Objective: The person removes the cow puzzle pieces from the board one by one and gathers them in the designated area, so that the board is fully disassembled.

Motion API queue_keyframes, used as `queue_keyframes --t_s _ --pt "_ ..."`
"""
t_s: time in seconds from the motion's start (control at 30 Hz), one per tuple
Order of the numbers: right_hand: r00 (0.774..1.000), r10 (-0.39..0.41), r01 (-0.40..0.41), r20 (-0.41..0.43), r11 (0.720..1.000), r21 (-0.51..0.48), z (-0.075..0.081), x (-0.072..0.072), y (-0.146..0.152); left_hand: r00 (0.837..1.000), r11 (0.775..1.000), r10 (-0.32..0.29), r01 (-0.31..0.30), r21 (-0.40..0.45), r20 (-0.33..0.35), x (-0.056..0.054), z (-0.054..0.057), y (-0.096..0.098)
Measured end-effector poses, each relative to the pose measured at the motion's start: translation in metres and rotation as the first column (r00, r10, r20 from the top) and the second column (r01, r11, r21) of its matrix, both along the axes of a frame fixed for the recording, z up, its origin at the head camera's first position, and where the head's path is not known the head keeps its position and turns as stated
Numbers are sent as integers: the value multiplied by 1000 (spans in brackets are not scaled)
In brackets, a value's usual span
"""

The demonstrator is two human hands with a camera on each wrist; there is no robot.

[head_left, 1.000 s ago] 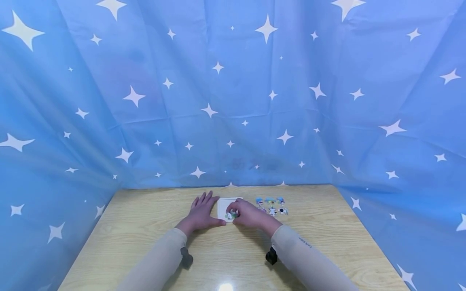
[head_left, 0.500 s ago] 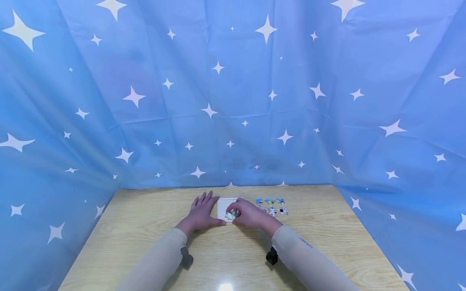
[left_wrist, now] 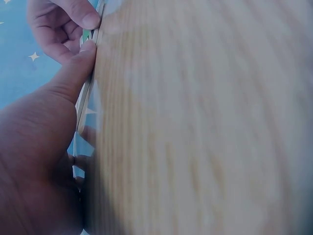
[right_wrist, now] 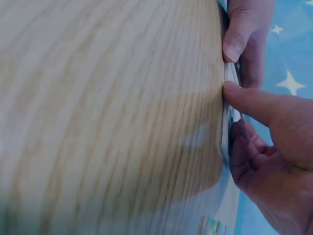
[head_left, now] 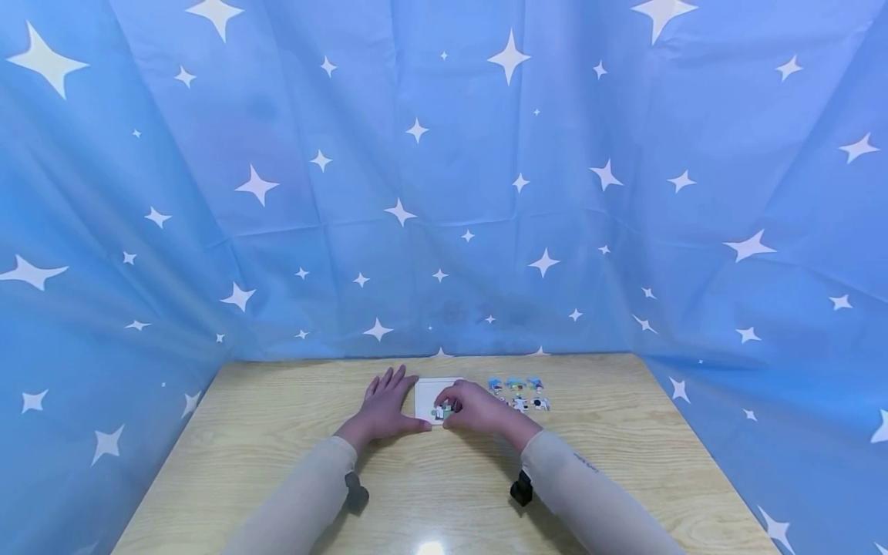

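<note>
A shallow white square puzzle tray (head_left: 428, 391) lies on the table, with green and white jigsaw pieces (head_left: 438, 414) at its near side. My left hand (head_left: 383, 407) rests along the tray's left side, fingers spread, its thumb at the near edge. Over the tray's right half, my right hand (head_left: 477, 407) pinches a puzzle piece near the front rim, thumb at the edge and fingers curled above. That hand hides much of the piece. In the right wrist view, the right thumb (right_wrist: 249, 102) touches the tray's edge (right_wrist: 227, 129) close to the left thumb (right_wrist: 234, 45).
Several loose jigsaw pieces (head_left: 516, 384) lie in two rows right of the tray, partly behind the right hand. The wooden table (head_left: 291, 432) reaches back to a blue star-patterned cloth (head_left: 444, 193). A black wrist device (head_left: 522, 489) sits under each sleeve.
My right fingertips have shifted slightly to the right over the pieces in the tray. The left hand and the tray hold their places.
</note>
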State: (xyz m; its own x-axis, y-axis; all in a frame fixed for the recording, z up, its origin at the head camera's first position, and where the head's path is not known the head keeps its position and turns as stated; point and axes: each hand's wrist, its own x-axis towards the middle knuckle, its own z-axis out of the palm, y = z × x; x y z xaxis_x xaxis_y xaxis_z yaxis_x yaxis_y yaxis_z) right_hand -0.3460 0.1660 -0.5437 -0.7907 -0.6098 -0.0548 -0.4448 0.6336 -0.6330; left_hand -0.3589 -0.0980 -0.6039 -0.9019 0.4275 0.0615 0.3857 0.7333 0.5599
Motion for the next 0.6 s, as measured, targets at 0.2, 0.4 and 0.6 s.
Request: queue_keyframes --t_s 0.2,0.4,0.6 --pt "1000 -14 15 12 999 -29 -4 0 3 1000 1000 -3 3 -13 8 -1 0 0" --pt "999 -27 29 27 997 -76 -3 5 7 1000 1000 -14 14 -4 -2 0 1 0" --pt "999 -32 32 -3 995 -100 -2 12 12 1000 1000 -12 12 0 -4 -1 0 0"
